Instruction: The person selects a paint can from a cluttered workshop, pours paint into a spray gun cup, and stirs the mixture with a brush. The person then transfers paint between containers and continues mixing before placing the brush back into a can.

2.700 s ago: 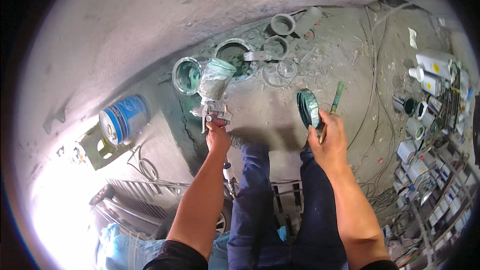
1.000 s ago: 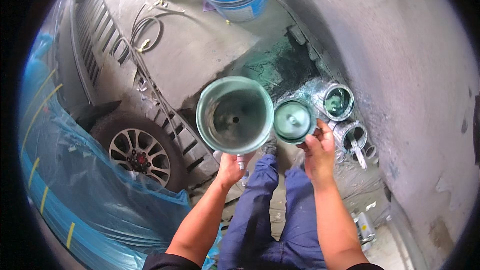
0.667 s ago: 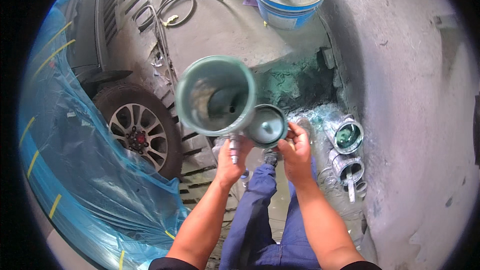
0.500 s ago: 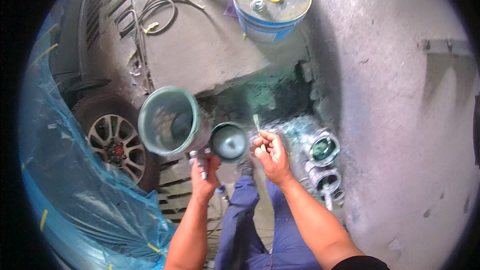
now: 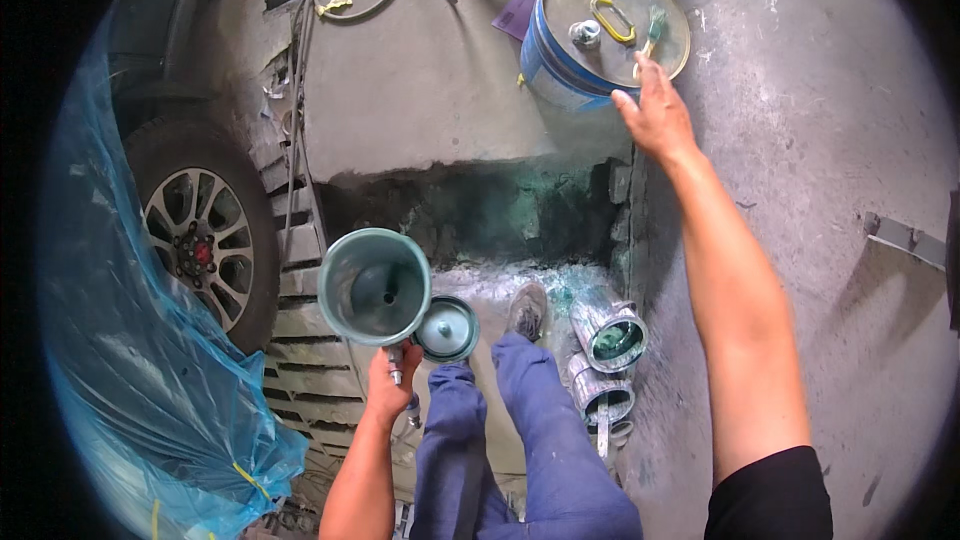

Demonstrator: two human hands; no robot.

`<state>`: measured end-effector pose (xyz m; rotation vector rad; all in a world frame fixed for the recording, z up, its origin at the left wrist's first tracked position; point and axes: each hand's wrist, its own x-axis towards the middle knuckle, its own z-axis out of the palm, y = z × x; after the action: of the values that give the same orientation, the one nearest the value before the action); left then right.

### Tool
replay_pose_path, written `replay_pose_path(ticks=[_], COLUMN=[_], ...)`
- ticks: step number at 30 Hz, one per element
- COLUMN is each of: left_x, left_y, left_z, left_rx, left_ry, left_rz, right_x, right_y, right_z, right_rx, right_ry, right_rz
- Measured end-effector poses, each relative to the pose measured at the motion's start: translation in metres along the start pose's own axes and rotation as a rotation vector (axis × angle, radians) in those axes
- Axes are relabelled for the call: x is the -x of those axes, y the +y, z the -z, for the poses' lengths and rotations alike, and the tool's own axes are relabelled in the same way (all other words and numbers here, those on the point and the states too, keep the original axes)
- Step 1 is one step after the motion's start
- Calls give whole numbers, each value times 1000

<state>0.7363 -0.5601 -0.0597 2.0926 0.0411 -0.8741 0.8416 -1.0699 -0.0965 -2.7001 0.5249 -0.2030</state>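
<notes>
My left hand (image 5: 392,380) is closed around a spray gun (image 5: 396,364), whose open greenish paint cup (image 5: 345,305) faces up. Paint tints the cup's inner wall; a dark hole shows at its bottom. A round greenish lid (image 5: 462,325) sits right beside that hand; whether the fingers grip it cannot be told. Stretched far forward, my right hand (image 5: 660,115) reaches the near edge of a blue drum (image 5: 570,70). A small brush (image 5: 655,28) with greenish bristles lies on the drum's top, its handle end at my fingertips. My thumb is spread away from the fingers.
A yellow handle (image 5: 612,20) and a silvery cap (image 5: 585,34) are on the drum top. Paint-smeared cans (image 5: 612,340) stand right of my feet. At left are a wheel (image 5: 205,250) and blue plastic sheeting (image 5: 130,340). A hose (image 5: 385,10) coils beyond a dark floor pit (image 5: 470,210).
My right hand has moved forward and right with the brush, which now lies on the drum top, and its fingers have spread. The spray gun and lid have shifted lower in view.
</notes>
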Motion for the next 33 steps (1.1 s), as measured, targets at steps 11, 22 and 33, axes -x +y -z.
replay_pose_path(ticks=[11, 22, 33], left_x=[5, 6, -15], left_y=[19, -5, -75], left_z=[-5, -48, -114], left_rx=[53, 128, -291], left_ry=[-304, -306, -390], left_rz=[-31, -106, 19], right_x=[353, 468, 715], right_y=[-191, -238, -267], right_z=[-27, -13, -27], right_rx=[-1670, -1533, -1398], right_ry=[-282, 686, 1017], right_rz=[-1048, -1389, -1629])
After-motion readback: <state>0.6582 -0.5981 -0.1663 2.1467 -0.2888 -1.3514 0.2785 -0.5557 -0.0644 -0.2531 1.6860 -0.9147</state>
